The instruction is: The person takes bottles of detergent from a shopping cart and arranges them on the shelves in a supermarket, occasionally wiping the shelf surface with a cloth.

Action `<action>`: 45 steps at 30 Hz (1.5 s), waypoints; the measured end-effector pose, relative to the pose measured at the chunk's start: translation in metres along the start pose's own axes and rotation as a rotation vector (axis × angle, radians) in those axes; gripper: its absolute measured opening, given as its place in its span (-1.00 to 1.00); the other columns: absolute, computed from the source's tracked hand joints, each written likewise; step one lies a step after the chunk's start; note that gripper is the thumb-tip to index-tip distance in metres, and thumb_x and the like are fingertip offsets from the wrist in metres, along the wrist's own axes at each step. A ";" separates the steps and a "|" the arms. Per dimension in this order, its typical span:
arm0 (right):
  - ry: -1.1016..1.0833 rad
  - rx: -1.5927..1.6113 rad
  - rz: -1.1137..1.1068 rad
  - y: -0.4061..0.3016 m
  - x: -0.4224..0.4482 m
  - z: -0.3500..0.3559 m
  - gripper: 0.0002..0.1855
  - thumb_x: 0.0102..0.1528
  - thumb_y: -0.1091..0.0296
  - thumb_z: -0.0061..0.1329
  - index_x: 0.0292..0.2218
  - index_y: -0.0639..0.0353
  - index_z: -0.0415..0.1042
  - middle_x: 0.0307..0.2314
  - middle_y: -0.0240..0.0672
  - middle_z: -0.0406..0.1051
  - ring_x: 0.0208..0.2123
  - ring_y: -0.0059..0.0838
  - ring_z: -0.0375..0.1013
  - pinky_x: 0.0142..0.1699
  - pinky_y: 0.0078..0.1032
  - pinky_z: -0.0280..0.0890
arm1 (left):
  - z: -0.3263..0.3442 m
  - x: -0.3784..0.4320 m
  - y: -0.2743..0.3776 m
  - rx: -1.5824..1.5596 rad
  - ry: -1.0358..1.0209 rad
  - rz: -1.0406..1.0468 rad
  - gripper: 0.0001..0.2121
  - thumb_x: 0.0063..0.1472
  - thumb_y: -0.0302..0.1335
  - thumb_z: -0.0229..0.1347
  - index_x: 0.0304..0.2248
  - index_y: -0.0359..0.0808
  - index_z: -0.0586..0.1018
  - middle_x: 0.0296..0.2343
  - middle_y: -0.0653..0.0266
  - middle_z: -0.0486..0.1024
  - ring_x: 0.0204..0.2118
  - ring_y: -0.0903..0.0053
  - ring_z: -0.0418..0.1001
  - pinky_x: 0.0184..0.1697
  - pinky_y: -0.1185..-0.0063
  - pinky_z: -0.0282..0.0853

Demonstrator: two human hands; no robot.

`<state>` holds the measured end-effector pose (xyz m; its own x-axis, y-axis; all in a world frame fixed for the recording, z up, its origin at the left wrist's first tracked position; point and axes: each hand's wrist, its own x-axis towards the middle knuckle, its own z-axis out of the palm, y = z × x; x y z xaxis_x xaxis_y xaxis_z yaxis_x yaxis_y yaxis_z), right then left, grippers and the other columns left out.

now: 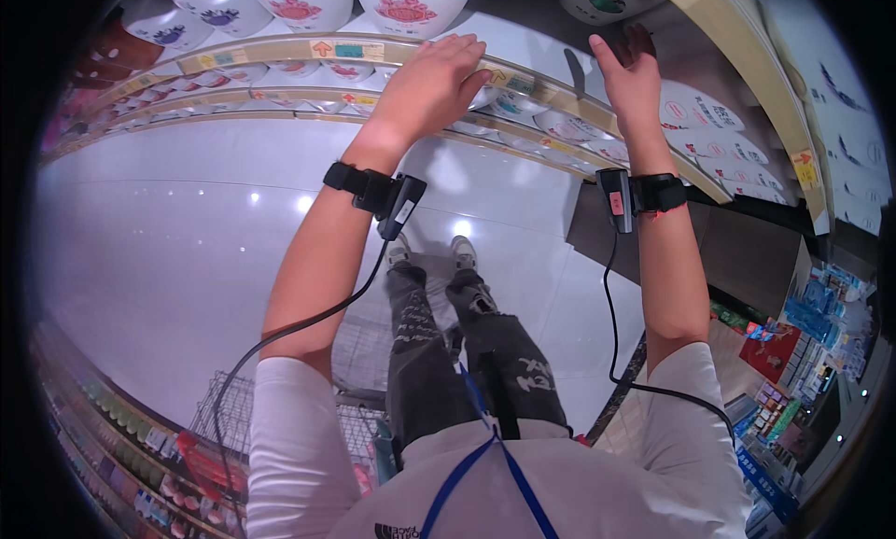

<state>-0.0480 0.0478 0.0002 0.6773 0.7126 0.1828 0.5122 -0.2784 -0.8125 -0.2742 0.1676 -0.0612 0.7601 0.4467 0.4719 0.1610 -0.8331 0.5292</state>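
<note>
My left hand [435, 84] is at the front edge of the upper shelf [392, 49], palm down, with nothing visible in it. Just beyond its fingers stands a white container with a red floral print [413, 8]; whether they touch is unclear. My right hand [632, 77] reaches over the same shelf farther right, thumb and fingers apart and holding nothing. Its fingertips are in shadow. Behind it, a white container with a green print [607, 1] stands deeper in the shelf. A dark shadow lies on the shelf board between my hands.
More white containers with purple prints [222, 12] line the shelf at left. Lower shelves [308, 96] hold similar ones. A wire shopping cart [227, 406] is beside my legs. Stocked racks [133, 434] are at lower left. Black wrist devices [399, 203] trail cables along both arms.
</note>
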 end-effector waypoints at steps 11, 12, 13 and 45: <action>0.242 0.123 0.197 0.061 0.066 0.009 -0.02 -0.05 0.02 0.18 0.13 0.45 -0.06 0.02 0.01 0.19 0.06 -0.27 0.19 0.10 -0.46 0.11 | 0.035 0.005 -0.011 0.228 0.365 -0.075 -0.79 0.17 -0.38 0.01 -0.57 -0.26 0.53 -0.60 0.33 0.46 -0.43 0.48 0.46 -0.42 0.54 0.38; 0.286 0.136 0.256 0.060 0.072 0.009 -0.03 -0.05 -0.07 0.14 0.10 0.48 -0.01 -0.02 0.05 0.24 0.01 -0.23 0.24 0.07 -0.45 0.12 | 0.035 0.005 -0.014 0.201 0.368 -0.096 -0.80 0.16 -0.38 0.02 -0.56 -0.26 0.53 -0.60 0.31 0.47 -0.43 0.45 0.46 -0.43 0.52 0.38; 0.285 0.132 0.254 0.059 0.077 0.005 -0.03 -0.05 -0.07 0.14 0.10 0.48 -0.01 -0.02 0.05 0.24 0.01 -0.23 0.24 0.07 -0.45 0.12 | 0.034 0.005 -0.015 0.174 0.372 -0.114 -0.81 0.15 -0.38 0.02 -0.55 -0.26 0.54 -0.60 0.29 0.47 -0.42 0.42 0.46 -0.44 0.50 0.38; -0.228 0.106 0.144 -0.064 -0.086 -0.049 -0.64 -0.21 0.66 0.05 -0.27 0.29 0.43 -0.32 -0.37 0.42 -0.26 -0.47 0.39 -0.10 -0.57 0.24 | -0.066 -0.037 0.057 -0.341 -0.149 -0.172 -0.34 0.11 -0.36 0.13 0.17 -0.22 0.11 0.16 0.09 0.05 0.22 0.24 0.00 0.22 0.45 0.02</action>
<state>-0.1131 -0.0270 0.0638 0.5966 0.8004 -0.0581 0.3535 -0.3271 -0.8764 -0.3351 0.1255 -0.0020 0.8274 0.4969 0.2619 0.0946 -0.5830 0.8070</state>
